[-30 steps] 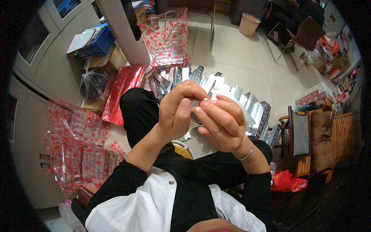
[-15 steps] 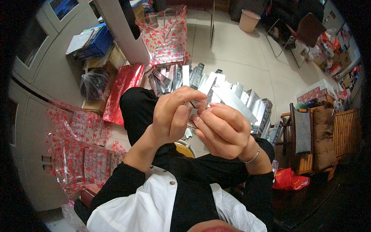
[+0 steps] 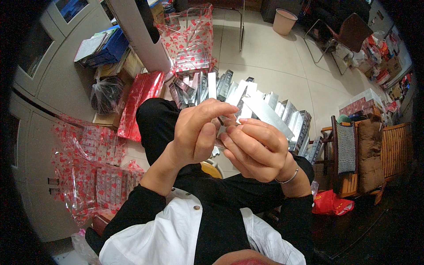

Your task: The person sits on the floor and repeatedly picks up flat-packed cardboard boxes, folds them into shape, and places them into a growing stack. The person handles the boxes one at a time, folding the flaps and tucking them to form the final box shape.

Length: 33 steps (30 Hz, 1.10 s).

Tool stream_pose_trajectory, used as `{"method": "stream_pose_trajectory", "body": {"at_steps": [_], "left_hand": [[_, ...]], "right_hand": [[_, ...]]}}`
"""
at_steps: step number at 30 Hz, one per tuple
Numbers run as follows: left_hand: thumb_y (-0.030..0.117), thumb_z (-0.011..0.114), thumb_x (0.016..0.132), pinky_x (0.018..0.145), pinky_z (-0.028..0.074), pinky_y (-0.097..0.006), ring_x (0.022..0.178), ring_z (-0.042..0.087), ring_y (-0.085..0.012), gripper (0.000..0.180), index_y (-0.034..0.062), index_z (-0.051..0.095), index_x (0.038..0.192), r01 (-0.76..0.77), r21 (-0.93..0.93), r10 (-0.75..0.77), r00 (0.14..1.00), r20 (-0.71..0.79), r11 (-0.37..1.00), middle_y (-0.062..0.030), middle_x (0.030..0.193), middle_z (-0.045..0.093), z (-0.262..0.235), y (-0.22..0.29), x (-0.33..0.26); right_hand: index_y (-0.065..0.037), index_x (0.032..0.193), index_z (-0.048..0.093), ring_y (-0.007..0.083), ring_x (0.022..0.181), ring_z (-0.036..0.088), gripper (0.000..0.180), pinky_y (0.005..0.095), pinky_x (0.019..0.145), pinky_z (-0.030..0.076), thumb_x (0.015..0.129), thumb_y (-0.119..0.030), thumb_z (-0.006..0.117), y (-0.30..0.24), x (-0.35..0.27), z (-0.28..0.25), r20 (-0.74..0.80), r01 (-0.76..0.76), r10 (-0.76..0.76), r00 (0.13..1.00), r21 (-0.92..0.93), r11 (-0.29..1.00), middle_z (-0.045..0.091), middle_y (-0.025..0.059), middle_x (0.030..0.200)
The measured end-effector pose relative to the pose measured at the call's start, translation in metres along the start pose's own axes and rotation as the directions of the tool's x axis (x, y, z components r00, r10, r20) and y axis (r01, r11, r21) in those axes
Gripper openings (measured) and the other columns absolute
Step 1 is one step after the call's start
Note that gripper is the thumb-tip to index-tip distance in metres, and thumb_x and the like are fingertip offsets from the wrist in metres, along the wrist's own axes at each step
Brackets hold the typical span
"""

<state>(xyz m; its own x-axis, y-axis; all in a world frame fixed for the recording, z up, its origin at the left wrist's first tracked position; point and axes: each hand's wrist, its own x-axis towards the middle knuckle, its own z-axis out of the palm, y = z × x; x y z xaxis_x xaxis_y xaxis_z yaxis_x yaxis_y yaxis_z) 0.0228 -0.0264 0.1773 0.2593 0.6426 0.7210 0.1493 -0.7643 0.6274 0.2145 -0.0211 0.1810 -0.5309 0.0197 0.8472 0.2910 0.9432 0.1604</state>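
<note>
Small silver box [image 3: 226,128], folded foil-look card, sits between both hands at chest height, over the person's lap, mostly hidden by fingers. Only a sliver of it shows btw the thumbs.

Left hand [image 3: 194,132]: grip closed on the silver box, index finger arched over the top, thumb pressing the near face. Right hand [image 3: 256,150]: grip also closed on the same box from the right side, fingertips curled onto its edge; thin bracelet [image 3: 289,179] at the wrist.

Judging by the pinch, the step in hand looks like folding or tucking a flap. To do it well: keep the left thumb as the anchor, let the right fingertips work the flap, press along the crease rather than the middle of the panel so the foil doesn't dent. Light pressure, thin card will kink. Can't tell which flap is being worked, fingers cover it.

Beyond the hands, on the floor: a row of finished silver boxes [image 3: 265,110] standing close together, just past the knees. Left of them a red foil roll [image 3: 139,104], and bags of clear wrap w/ red hearts [image 3: 88,172] near the cabinet. More heart wrap [image 3: 187,37] further off, a bin [image 3: 284,20] at the far end, wooden chair [image 3: 375,154] to the right.
</note>
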Motion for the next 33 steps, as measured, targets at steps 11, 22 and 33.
{"method": "stream_pose_trajectory", "body": {"at_steps": [11,22,33], "left_hand": [[0.033,0.035,0.102,0.073,0.051,-0.035,0.079,0.064,-0.0241,0.047,-0.0058,0.059,0.114,-0.079,0.022,0.079,0.996,-0.039,0.997,-0.0184,0.092,0.067,0.002,-0.001,0.001],[0.040,0.039,0.104,0.075,0.051,-0.036,0.085,0.064,-0.0263,0.054,-0.0062,0.048,0.131,-0.105,-0.049,0.094,0.978,-0.188,0.993,-0.0189,0.098,0.064,0.009,-0.016,-0.004],[0.024,0.071,0.090,0.094,0.048,-0.041,0.112,0.061,-0.0343,0.073,0.0054,0.030,0.147,0.633,-0.099,-0.619,0.772,0.143,0.767,-0.0231,0.125,0.057,0.032,-0.110,-0.092]], "right_hand": [[0.001,0.096,0.075,0.0240,0.102,0.061,0.020,0.0356,0.084,0.062,0.081,-0.012,0.072,0.001,-0.003,0.004,-0.049,0.028,-0.030,0.998,-0.041,0.999,0.065,0.0115,0.107],[0.001,0.124,0.062,0.0314,0.104,0.064,0.049,0.0366,0.083,0.058,0.081,-0.018,0.077,-0.004,-0.004,0.025,-0.108,-0.346,0.367,0.924,0.172,0.922,0.062,0.0171,0.121],[0.003,0.137,0.048,0.0230,0.105,0.064,0.056,0.0334,0.083,0.055,0.095,-0.030,0.067,0.091,-0.073,0.051,0.149,-0.870,0.929,0.340,0.424,0.251,0.062,0.0190,0.120]]}}
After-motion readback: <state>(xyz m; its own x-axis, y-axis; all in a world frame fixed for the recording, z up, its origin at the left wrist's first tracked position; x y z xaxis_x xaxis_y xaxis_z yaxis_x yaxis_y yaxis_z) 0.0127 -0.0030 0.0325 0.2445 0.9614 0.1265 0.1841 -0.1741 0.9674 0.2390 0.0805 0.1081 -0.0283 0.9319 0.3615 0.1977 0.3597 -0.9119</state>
